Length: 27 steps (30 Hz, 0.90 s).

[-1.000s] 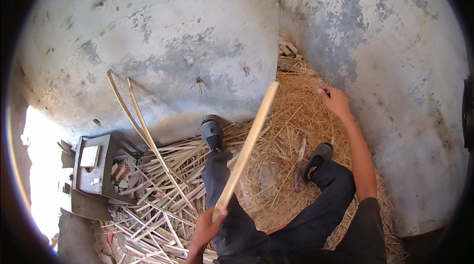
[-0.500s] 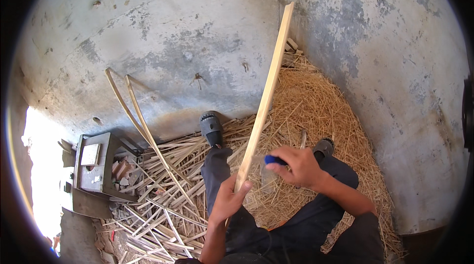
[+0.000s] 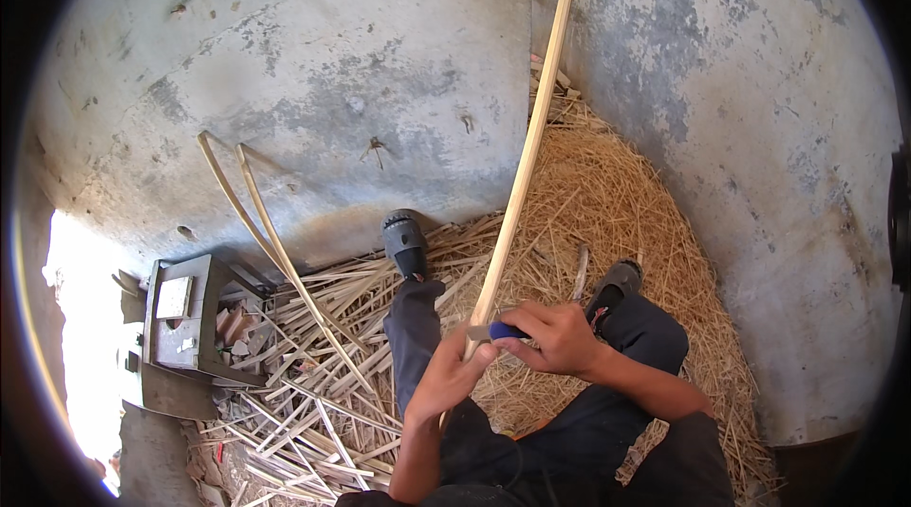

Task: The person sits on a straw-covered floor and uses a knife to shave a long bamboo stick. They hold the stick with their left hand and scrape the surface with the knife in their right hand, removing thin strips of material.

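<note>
My left hand [image 3: 448, 376] is closed round the lower part of a long pale split-wood or bamboo strip [image 3: 520, 186]. The strip slants up and slightly right toward the wall corner. In my right hand [image 3: 562, 340] is a short blue-handled knife [image 3: 510, 330], fingers wrapped round its handle. Its metal blade lies against the strip just above my left thumb, so the two hands are close together. The strip's lower end passes down between my legs and is partly hidden.
Shavings and straw [image 3: 622, 194] heap toward the right wall. Many loose strips [image 3: 323, 317] lie left of my legs, and two long bent strips [image 3: 280, 251] lean on the back wall [image 3: 361, 52]. A dark wooden box-like stand [image 3: 185, 317] stands at left. My shoes [image 3: 405, 239] rest among the debris.
My right hand has moved left and down, bringing the knife onto the strip beside my left hand. The strip's top has shifted slightly up and right. My right foot has moved a little left.
</note>
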Each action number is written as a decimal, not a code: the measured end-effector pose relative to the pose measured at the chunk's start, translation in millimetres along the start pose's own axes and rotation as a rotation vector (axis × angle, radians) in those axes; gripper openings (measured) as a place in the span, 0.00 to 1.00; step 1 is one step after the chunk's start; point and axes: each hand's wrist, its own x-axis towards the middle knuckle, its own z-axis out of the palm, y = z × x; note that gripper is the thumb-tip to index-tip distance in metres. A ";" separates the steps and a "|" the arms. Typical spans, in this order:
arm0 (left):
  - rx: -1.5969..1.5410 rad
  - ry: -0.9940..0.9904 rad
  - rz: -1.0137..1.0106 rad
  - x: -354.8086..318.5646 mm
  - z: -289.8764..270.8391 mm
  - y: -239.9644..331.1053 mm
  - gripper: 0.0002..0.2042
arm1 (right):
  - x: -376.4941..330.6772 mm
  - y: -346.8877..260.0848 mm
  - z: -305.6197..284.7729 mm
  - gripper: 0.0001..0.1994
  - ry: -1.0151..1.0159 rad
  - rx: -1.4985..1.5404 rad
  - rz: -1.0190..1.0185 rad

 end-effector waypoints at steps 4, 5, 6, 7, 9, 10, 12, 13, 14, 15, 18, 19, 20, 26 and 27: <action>0.177 0.058 0.133 9.1 9.5 7.0 0.24 | -2.7 -6.3 2.9 0.15 -0.018 -0.043 -0.002; 0.179 0.077 0.140 9.5 10.0 6.9 0.23 | -2.1 -7.6 2.5 0.14 -0.018 -0.054 0.001; 0.178 0.091 0.092 8.6 9.6 7.5 0.21 | -1.5 -9.2 1.5 0.14 -0.017 -0.065 0.003; 0.177 0.105 0.044 6.4 8.7 8.9 0.20 | -1.2 -9.9 1.0 0.14 -0.016 -0.076 0.004; 0.159 0.125 0.004 4.6 9.7 12.4 0.19 | -1.1 -9.7 0.8 0.14 -0.013 -0.081 -0.014; 0.142 0.131 0.011 5.1 11.3 14.8 0.20 | -1.0 -9.7 0.8 0.14 -0.013 -0.085 -0.022; 0.127 0.140 0.028 6.6 13.2 19.3 0.21 | -2.6 -11.4 4.4 0.13 -0.017 -0.088 -0.028; 0.130 0.142 0.039 7.5 13.8 21.6 0.22 | -3.1 -12.1 5.9 0.13 -0.018 -0.089 -0.032; 0.132 0.143 0.050 7.9 14.1 22.6 0.22 | -2.7 -12.8 5.5 0.12 -0.019 -0.101 -0.029; 0.132 0.145 0.045 7.6 13.8 21.5 0.22 | -1.8 -14.1 4.6 0.12 -0.021 -0.112 -0.027; 0.133 0.152 0.039 7.6 11.8 14.3 0.22 | -0.3 -16.3 3.9 0.12 -0.002 -0.136 -0.033; 0.135 0.157 0.042 8.1 11.3 11.7 0.21 | 0.1 -16.9 3.9 0.12 0.008 -0.142 -0.037; 0.137 0.162 0.045 8.4 11.3 10.5 0.21 | 0.8 -17.7 3.3 0.12 0.008 -0.149 -0.032; 0.240 0.233 0.032 8.8 14.7 5.1 0.19 | 1.2 -14.5 -0.5 0.12 0.010 -0.186 -0.007; 0.236 0.240 0.032 9.3 15.9 6.8 0.19 | 1.2 -14.7 -1.1 0.13 0.003 -0.194 -0.002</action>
